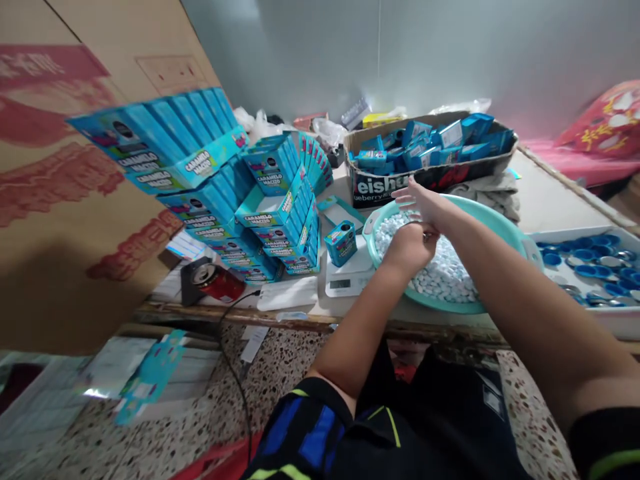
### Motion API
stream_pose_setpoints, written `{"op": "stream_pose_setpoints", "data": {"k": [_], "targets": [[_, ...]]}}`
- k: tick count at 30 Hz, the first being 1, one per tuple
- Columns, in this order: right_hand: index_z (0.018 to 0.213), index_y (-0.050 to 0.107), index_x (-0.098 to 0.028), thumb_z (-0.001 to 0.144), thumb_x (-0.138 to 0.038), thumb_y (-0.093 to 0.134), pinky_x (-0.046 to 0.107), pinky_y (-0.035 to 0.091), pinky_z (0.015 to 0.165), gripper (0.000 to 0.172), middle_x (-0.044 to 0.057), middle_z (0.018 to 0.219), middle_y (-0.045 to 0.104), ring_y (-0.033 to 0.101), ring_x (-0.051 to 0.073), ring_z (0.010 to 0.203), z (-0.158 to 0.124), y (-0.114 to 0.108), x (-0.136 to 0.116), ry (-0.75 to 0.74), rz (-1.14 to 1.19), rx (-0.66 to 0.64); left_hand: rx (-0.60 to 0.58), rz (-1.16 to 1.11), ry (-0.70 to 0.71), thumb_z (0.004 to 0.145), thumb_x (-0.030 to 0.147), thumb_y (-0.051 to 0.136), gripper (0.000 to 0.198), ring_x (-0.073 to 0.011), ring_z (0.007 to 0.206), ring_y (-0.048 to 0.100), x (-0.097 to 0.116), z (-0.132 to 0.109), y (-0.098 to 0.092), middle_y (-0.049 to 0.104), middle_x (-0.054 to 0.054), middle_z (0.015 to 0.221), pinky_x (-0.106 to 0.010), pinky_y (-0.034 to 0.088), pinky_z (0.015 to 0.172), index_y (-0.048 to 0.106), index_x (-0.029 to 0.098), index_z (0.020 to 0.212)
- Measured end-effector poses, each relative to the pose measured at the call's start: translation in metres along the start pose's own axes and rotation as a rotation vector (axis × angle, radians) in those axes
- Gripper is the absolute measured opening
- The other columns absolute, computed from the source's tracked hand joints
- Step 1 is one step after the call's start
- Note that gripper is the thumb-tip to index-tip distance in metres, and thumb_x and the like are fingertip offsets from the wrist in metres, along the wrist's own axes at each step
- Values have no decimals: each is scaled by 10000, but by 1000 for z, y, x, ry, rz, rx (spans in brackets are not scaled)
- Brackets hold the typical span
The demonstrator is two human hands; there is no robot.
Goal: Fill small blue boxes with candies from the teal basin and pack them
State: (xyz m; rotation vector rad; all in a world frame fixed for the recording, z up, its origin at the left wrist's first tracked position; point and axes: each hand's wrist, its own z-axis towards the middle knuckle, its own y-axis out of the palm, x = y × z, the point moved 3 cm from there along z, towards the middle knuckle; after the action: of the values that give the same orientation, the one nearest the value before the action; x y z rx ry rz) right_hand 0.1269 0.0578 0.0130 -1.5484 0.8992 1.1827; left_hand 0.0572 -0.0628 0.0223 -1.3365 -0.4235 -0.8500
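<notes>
L hand [413,248] is curling over teal basin [500,220], fingers hidden, can't tell if gripping anything. R hand [420,203] is hovering open just above it, fingers apart, nothing held. White candies [440,273] are filling basin. Small blue box [341,243] is standing on scale [345,283] just beside, stacked blue boxes [270,200] rising further left.

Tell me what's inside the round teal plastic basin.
The round teal plastic basin holds a heap of small white round candies, with the left hand and right hand above them. The candies hide the basin's floor.
</notes>
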Motion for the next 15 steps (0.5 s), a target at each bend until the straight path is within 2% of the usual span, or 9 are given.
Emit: {"op": "stream_pose_setpoints", "data": {"k": [5,10,15], "targets": [[1100,715,-240,934,-831,369,515,548,948,705,139,1228,718,658,364,1163,-15,-7,-16,81,262,117,171,-110,25,920,146,628,142,-222,891,715,-2,-1,-3,790,-99,955,-344,561,895,769,166,925],[1180,675,-205,987,-763,377,414,609,726,661,171,1157,734,716,306,943,-31,-2,-21,38,432,75,405,-242,30,938,134,599,163,-210,895,715,-11,7,-17,783,-103,988,-321,555,858,753,147,988],[1461,534,-289,994,-752,420,388,625,650,668,132,1253,726,736,287,873,-39,20,-25,19,516,37,424,-375,-1,918,110,572,216,-213,861,718,-17,16,-23,786,-87,959,-311,546,799,765,159,1003]]}}
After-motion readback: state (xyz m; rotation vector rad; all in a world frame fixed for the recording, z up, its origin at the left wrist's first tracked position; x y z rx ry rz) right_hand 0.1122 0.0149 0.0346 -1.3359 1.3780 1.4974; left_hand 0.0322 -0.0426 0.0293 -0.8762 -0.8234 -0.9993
